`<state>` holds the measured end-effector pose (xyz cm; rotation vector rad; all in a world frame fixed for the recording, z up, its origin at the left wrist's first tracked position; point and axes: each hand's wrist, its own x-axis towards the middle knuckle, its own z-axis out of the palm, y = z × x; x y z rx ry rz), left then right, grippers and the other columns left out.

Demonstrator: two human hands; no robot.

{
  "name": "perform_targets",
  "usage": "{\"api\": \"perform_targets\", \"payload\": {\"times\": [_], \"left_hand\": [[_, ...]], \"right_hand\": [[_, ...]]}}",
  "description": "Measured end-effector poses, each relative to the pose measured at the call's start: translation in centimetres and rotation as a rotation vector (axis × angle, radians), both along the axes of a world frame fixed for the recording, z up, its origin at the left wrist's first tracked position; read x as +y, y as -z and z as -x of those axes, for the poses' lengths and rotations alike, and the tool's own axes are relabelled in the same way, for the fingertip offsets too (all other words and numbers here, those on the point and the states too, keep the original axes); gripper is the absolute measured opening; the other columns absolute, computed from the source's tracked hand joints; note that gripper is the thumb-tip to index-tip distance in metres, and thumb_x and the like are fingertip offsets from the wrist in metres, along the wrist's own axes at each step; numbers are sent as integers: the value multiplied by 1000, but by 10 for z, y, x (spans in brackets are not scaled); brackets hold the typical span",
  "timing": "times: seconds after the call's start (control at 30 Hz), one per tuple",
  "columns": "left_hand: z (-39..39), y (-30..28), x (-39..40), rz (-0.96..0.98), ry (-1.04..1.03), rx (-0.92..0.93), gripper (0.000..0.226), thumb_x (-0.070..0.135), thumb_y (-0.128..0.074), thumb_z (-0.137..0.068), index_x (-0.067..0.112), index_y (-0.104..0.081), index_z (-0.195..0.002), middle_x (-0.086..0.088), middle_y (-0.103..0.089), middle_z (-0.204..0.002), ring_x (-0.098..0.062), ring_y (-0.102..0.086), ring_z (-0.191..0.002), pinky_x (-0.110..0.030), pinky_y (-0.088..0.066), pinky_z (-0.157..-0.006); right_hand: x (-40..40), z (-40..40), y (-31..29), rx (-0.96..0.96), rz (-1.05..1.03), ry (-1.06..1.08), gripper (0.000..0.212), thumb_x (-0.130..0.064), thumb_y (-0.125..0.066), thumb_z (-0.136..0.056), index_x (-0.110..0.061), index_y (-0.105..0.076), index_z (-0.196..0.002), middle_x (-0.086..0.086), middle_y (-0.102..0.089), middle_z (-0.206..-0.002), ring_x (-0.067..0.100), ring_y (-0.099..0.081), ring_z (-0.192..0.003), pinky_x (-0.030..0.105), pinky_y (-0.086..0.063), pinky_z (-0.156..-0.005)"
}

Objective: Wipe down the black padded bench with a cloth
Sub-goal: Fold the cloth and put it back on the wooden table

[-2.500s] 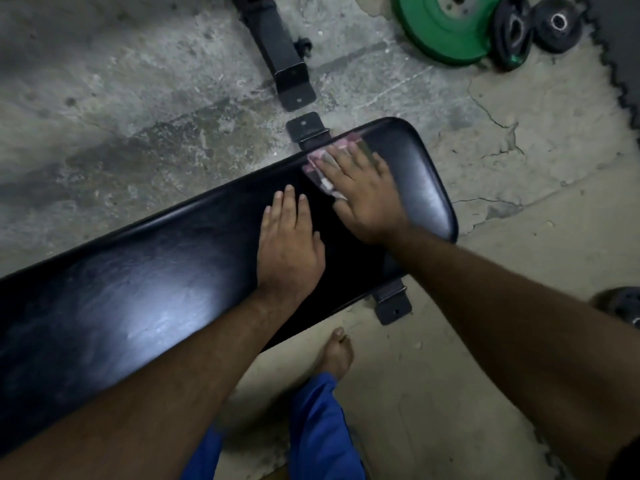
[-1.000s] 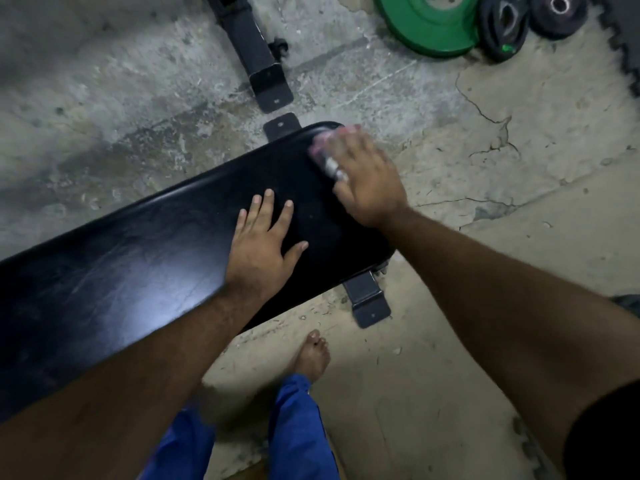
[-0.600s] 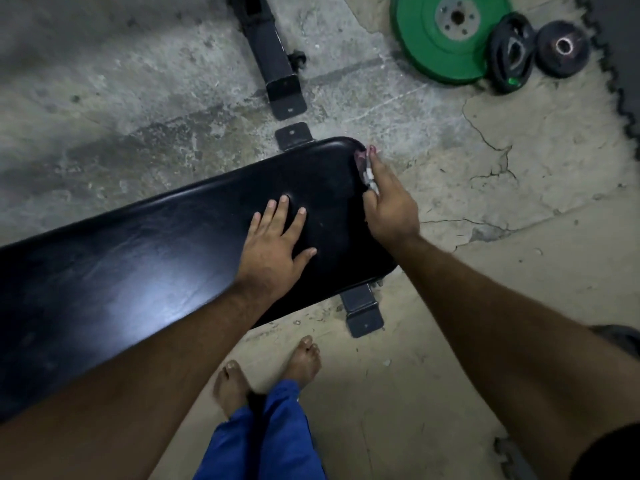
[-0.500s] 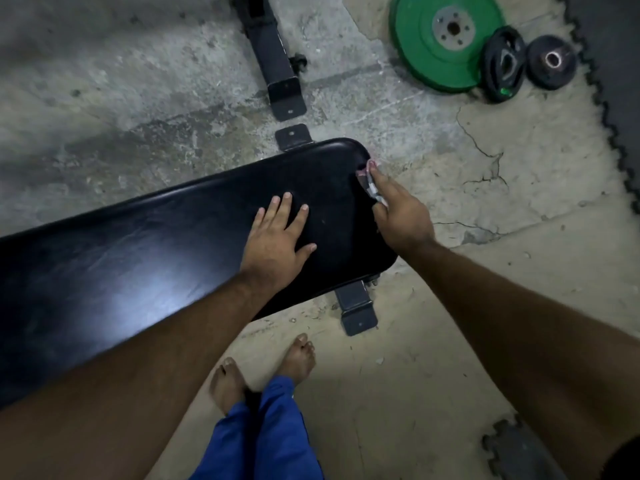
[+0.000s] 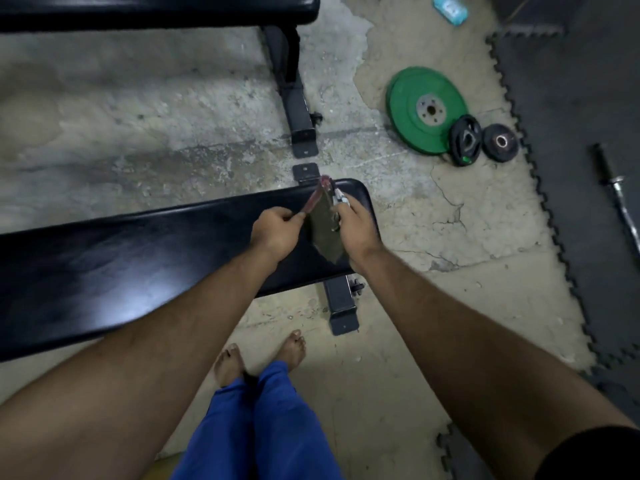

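Two legs: we see our blue trouser legs (image 5: 256, 424) in soft, matte cloth, ending in bare feet (image 5: 259, 356) on the floor.
Floor: rough, mottled concrete (image 5: 398, 358), cracked and patchy, with dark foam mats (image 5: 571, 98) whose edges are toothed like puzzle pieces along the right side.
Surface: our black padded bench (image 5: 121, 258) runs from the left edge to the middle of the view, a long slab with rounded corners and a smooth, glossy cover that shows a pale sheen; its square-section black metal foot (image 5: 341, 308) sticks out below the near edge.
Left hand: our left hand (image 5: 273, 230) is clenched on the reddish edge of the cloth, above the bench's right end.
Right hand: our right hand (image 5: 356, 230) grips the other side of the cloth, fingers curled around it.
Cloth: the cloth (image 5: 323, 226) hangs stretched between both hands, a thin, limp, olive-grey sheet with a pinkish border, tapering to a point at the bottom; we cannot tell whether that point touches the pad.
Beyond the bench: a second black bench (image 5: 156, 8) with a square-tube leg stands further off.
Weights: one flat green disc plate (image 5: 427, 109) with a metal hub lies beside two small black round plates (image 5: 483, 140).
Bar: a dark metal bar (image 5: 616, 192) lies on the mat at the right.
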<state>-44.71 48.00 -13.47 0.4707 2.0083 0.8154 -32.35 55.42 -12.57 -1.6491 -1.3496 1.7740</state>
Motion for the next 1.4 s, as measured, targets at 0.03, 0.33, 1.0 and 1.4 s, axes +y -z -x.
{"api": "perform_targets", "payload": {"times": [0.03, 0.33, 1.0, 1.4], "left_hand": [[5, -18, -6, -7, -86, -76, 32, 42, -62, -89, 14, -71, -99, -7, -72, -95, -27, -66, -87, -29, -49, -67], [60, -141, -76, -299, -619, -506, 26, 18, -74, -83, 6, -69, -106, -13, -74, -99, -28, -72, -88, -38, -59, -70], [-5, -236, -241, -267, -1223, -74, 6, 7, -66, -83, 10, -63, -88, -12, -66, -88, -30, -63, -81, -43, -56, -70], [-79, -246, -383, -569, -1548, 106, 29, -6, -57, -88, 22, -59, -93, -10, -65, -86, -22, -61, -69, -29, -51, -50]], "right_hand": [[-8, 12, -19, 59, 52, 11, 25, -13, -46, -100, -15, -70, -94, 0, -70, -75, 18, -64, -71, 28, -52, -64], [-54, 79, -140, 226, 256, -222, 41, -48, -69, -89, -18, -75, -116, 8, -75, -116, 25, -70, -111, 42, -53, -102], [-153, 116, -179, 221, 305, -1022, 30, 0, -68, -90, -10, -62, -117, 15, -72, -109, 25, -71, -88, 28, -56, -58], [-309, 83, -204, 427, 108, -1254, 31, 14, -55, -94, -10, -39, -107, 10, -62, -90, 3, -64, -72, 19, -54, -61]]}}
